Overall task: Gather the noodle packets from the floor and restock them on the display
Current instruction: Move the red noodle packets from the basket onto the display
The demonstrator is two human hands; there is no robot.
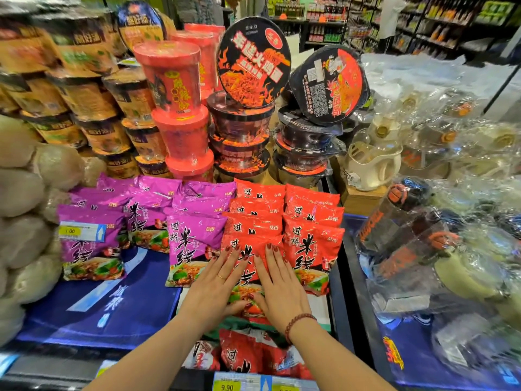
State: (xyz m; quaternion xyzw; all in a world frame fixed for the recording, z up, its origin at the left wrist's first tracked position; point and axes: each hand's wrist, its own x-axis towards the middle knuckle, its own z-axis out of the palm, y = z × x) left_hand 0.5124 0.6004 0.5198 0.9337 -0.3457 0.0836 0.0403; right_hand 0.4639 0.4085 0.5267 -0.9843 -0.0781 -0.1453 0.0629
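Together, left hand (217,286) and right hand (277,289) press flat, grip released, on the front red noodle packet (249,277), lower centre.

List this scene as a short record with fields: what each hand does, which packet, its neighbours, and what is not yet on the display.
left hand: flat, fingers straight, pressing on the red packet
right hand: flat beside it, on the same packet
packet place: front of the red row, on the blue display mat
neighbours: purple packets at its left, red stack at its right
behind: red cups and black bowls, stacked
not yet placed: loose red packets lower down, beneath the forearms
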